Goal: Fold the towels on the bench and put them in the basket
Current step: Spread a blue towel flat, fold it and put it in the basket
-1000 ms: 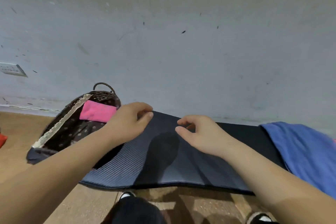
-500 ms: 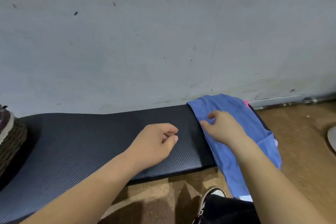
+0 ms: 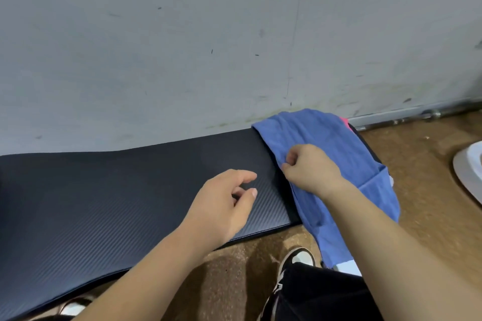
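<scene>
The towel [image 3: 326, 135] is lying draped over the right end of the bench [image 3: 130, 190], its near part hanging off the front edge toward the floor [image 3: 422, 185], so it is probably needing to be drawn onto the bare padding before any folding. The right hand [image 3: 310, 172] is pinching the towel's left edge between thumb and curled fingers, wrist low, likely to pull it leftward. The left hand [image 3: 221, 206] is hovering just over the bench beside it, fingers loosely curled and holding nothing, seemingly waiting to take another edge. A sliver of pink cloth [image 3: 344, 121] is peeking from under the towel's far side. The basket is not showing in this view
</scene>
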`<state>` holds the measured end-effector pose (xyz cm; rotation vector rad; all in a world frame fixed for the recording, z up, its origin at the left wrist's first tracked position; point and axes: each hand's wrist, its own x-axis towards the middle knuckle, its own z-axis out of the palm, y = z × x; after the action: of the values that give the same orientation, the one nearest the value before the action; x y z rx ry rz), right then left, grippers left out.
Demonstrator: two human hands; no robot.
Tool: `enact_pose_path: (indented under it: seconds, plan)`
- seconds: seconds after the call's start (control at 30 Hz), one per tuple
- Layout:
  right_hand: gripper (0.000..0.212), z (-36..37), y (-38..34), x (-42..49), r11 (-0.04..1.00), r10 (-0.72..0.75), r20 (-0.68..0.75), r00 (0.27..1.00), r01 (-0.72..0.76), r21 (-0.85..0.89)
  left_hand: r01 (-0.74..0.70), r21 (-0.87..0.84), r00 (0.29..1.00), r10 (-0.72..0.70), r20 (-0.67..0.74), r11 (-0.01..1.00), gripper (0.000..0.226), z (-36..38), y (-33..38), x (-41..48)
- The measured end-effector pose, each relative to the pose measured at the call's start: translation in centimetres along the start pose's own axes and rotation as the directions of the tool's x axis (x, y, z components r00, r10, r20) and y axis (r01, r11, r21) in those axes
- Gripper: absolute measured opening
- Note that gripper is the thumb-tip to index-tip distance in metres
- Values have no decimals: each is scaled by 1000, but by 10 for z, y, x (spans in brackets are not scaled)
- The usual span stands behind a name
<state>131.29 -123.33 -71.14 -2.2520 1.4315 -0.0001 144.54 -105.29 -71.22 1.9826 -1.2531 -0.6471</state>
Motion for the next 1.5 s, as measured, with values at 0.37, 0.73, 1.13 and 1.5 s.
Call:
enact_pose_path:
  seconds: [0.37,0.73,1.13,1.5]
  plan:
    - [15,-25,-36,-31,809,-123,-127,984,173,562,-153,24,983,155,-98,988,48,-10,-11,6]
    - [14,-25,-58,-61,620,-415,73,907,223,752,-329,80,898,338,-283,941,15,-30,-11,14]
    - [9,-27,-79,-84,636,-640,-170,749,641,430,-382,305,757,485,-438,872,13,-90,-12,-26]
    - [12,-8,-149,-101,593,-583,-289,759,641,488,-101,-83,961,76,-266,991,8,-163,-16,-105]
